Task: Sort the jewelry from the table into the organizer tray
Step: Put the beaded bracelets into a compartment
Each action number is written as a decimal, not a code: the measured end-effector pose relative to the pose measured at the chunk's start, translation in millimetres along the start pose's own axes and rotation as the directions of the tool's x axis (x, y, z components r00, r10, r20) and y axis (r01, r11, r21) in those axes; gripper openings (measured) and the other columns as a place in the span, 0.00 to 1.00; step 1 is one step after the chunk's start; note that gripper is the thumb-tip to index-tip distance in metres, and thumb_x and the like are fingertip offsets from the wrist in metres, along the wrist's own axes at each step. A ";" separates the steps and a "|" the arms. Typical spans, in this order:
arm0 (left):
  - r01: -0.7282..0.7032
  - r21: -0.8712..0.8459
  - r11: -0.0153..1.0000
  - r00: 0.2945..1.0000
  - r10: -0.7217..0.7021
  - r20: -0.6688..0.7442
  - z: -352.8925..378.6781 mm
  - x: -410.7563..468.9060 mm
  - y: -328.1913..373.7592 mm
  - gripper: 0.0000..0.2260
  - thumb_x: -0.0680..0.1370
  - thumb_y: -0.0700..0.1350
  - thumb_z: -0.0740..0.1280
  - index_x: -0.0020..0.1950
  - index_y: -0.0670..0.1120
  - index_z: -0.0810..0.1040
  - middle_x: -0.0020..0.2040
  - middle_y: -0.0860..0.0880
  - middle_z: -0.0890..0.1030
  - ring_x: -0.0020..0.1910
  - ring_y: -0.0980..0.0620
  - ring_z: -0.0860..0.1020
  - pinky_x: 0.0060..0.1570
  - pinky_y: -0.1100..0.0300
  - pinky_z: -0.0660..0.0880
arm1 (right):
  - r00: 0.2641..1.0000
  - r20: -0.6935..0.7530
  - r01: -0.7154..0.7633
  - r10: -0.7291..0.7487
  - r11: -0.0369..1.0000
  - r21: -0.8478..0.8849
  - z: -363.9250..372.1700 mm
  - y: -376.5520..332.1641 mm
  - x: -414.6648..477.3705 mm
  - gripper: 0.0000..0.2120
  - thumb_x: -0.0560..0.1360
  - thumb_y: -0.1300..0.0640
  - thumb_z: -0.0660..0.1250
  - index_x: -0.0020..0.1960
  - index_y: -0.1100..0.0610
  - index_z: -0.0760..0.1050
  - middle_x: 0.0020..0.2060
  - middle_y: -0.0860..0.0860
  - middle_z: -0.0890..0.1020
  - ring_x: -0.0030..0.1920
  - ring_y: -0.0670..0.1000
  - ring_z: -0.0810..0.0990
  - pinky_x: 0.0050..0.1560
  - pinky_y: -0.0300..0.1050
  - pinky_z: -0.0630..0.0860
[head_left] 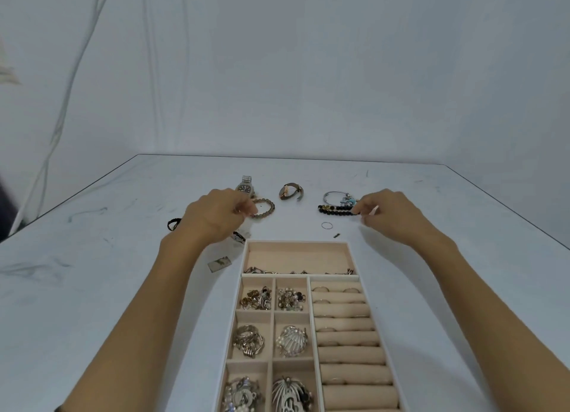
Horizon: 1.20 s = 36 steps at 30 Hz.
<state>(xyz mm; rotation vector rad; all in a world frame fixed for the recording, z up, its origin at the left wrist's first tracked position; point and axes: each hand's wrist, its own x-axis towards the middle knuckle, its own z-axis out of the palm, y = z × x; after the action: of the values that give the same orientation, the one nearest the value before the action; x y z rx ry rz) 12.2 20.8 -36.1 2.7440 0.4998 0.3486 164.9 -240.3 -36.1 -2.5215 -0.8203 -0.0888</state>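
A scuffed white table (92,273) meets a creased white backdrop (308,72). The left hand (216,215) curls at a grey bead bracelet (266,207), its grip unclear. The organizer tray (296,256), cut off below, lies between the forearms. The right hand (391,214) pinches the end of a black bead bracelet (336,208).

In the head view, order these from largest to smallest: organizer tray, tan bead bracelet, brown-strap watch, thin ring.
1. organizer tray, also nearest the camera.
2-3. tan bead bracelet and brown-strap watch look alike; no ranking.
4. thin ring.
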 end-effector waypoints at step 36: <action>-0.058 -0.102 0.993 0.908 0.010 -0.420 17.8 16.3 1.2 0.04 0.79 0.48 0.65 0.50 0.52 0.80 0.45 0.56 0.81 0.51 0.52 0.76 0.55 0.53 0.62 | 0.951 -0.275 0.124 0.144 0.636 0.762 7.6 -32.5 -4.4 0.01 0.80 0.62 0.60 0.50 0.57 0.70 0.43 0.56 0.83 0.36 0.54 0.79 0.40 0.48 0.77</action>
<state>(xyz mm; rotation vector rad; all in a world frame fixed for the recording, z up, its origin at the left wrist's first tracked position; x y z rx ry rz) 32.7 21.0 -49.1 2.5692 0.5173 0.9585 142.1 -216.4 -29.8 -1.6201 -0.5395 -0.1001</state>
